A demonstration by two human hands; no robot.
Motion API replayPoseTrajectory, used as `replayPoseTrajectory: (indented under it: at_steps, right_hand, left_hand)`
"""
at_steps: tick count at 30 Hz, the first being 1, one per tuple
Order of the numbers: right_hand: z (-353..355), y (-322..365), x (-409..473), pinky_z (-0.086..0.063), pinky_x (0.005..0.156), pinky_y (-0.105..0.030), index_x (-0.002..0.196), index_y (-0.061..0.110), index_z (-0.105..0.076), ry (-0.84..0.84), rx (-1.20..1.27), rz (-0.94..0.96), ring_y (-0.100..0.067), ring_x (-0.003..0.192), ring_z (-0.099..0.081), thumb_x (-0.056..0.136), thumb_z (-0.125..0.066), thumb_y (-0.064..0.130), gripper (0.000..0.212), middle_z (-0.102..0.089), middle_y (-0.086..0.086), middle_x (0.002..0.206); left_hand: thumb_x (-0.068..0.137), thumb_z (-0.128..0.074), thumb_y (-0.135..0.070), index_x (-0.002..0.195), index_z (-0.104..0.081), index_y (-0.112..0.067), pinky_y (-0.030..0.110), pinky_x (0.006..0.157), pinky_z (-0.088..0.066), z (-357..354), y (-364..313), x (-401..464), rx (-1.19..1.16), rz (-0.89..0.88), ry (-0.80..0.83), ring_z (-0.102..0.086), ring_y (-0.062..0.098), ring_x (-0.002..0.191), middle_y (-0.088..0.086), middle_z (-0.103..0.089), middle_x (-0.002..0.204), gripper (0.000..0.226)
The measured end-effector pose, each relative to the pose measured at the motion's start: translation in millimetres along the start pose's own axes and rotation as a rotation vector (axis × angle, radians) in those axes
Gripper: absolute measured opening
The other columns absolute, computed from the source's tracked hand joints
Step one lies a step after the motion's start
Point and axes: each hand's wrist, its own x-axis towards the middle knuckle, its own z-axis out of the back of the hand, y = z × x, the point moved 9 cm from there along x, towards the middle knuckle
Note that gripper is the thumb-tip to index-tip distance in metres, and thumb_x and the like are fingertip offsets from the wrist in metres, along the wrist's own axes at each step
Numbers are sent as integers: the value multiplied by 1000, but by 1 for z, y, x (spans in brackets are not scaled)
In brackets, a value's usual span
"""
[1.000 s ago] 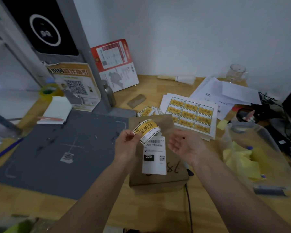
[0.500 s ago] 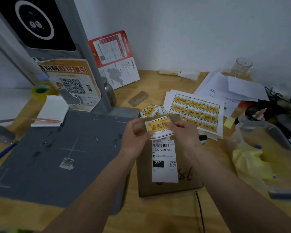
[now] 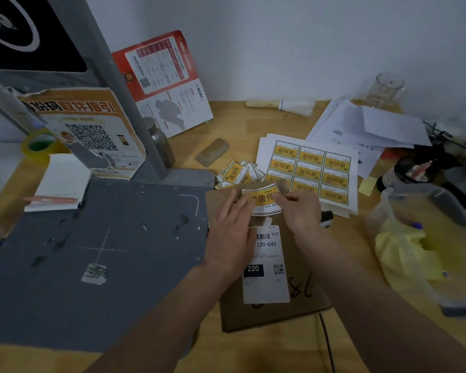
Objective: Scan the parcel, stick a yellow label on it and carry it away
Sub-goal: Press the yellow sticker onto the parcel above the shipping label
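A flat brown cardboard parcel (image 3: 301,305) lies on the wooden desk, right of the grey scanner mat (image 3: 92,251). A white shipping label (image 3: 265,286) marked 220 is stuck on its top. My left hand (image 3: 230,235) rests flat on the parcel, fingers touching the left edge of a yellow label (image 3: 264,196). My right hand (image 3: 299,211) pinches the right edge of that yellow label, which arches over the parcel's far end with its white backing hanging below.
A sheet of yellow labels (image 3: 311,170) and a pile of cut ones (image 3: 237,172) lie behind the parcel. The scanner post (image 3: 124,103) stands at left. A clear bin with yellow bags (image 3: 425,246) sits right. Papers (image 3: 366,127), a glass (image 3: 386,88) and tape roll (image 3: 39,144) ring the desk.
My hands lowered the yellow label toward the parcel's far end. The left hand, which held the label alone a second ago, now lies flat on the parcel; the right hand took the label's right edge.
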Motion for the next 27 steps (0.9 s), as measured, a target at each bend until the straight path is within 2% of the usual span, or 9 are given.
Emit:
replayPoseTrajectory:
  at_steps: [8, 11, 14, 16, 18, 20, 22, 24, 27]
  right_hand:
    - [-2, 4, 4, -54, 82, -48, 82, 9, -77, -1, -109, 151, -29, 71, -67, 85, -67, 31, 24, -71, -9, 71]
    - [-6, 7, 7, -42, 84, -34, 79, 9, -74, -14, -272, 252, -25, 94, -57, 82, -70, 33, 24, -67, -10, 91]
    - [-9, 8, 0, -35, 91, -32, 83, 14, -62, -38, -410, 276, -24, 113, -43, 78, -72, 39, 28, -52, -7, 112]
    - [-8, 7, -7, -34, 101, -35, 112, 13, -57, -58, -372, 279, -26, 125, -38, 72, -76, 40, 51, -45, -9, 127]
    - [-1, -5, -4, -30, 110, -43, 146, 13, -26, -38, -256, 181, -29, 138, -27, 68, -81, 39, 98, -31, -11, 146]
    - [15, -14, 2, -26, 113, -48, 151, 15, -9, -71, -210, 105, -30, 143, -18, 70, -81, 36, 111, -22, -13, 154]
    - [30, -1, -3, -24, 114, -45, 150, 15, -16, -160, -320, 221, -28, 144, -18, 76, -77, 27, 96, -24, -12, 155]
    - [19, 27, -25, -21, 115, -34, 145, 18, -31, -155, -473, 513, -22, 143, -24, 85, -65, 25, 68, -32, -5, 153]
    - [-31, 27, -63, -5, 114, -25, 147, 20, -31, 169, -597, 746, -16, 146, -21, 96, -33, 43, 56, -28, -2, 158]
  left_hand:
    - [90, -11, -53, 151, -13, -20, 40, 121, 4, -26, 1, -1, 207, -24, 135, 8, 18, 149, -2, -9, 161, 69]
    - [90, -6, -57, 151, -7, -19, 41, 121, 6, -30, 2, 0, 283, -30, 153, 9, 19, 148, 0, -3, 162, 72]
    - [89, 2, -61, 151, -6, -13, 41, 120, 7, -32, 1, -1, 322, -34, 150, 8, 21, 148, 7, -2, 161, 79]
    - [85, 7, -59, 150, -5, -8, 39, 118, 9, -32, 2, -2, 336, -25, 142, 9, 20, 147, 10, 0, 161, 84]
    - [82, 11, -60, 150, -2, -6, 38, 117, 11, -31, 1, -3, 340, -20, 146, 10, 21, 147, 12, 3, 161, 87]
    - [84, 10, -61, 150, 2, -6, 38, 116, 13, -30, 1, -4, 346, -20, 156, 11, 21, 148, 12, 6, 161, 86]
    - [87, 3, -59, 149, 5, -6, 38, 117, 13, -30, 2, -4, 354, -16, 164, 13, 21, 147, 12, 9, 160, 82]
    - [88, -1, -57, 150, 5, -7, 38, 119, 12, -30, 3, -5, 344, -12, 165, 14, 20, 147, 10, 10, 160, 80]
    - [88, 0, -52, 150, 2, -7, 39, 120, 9, -30, 1, -6, 335, -31, 159, 11, 21, 148, 11, 6, 161, 77]
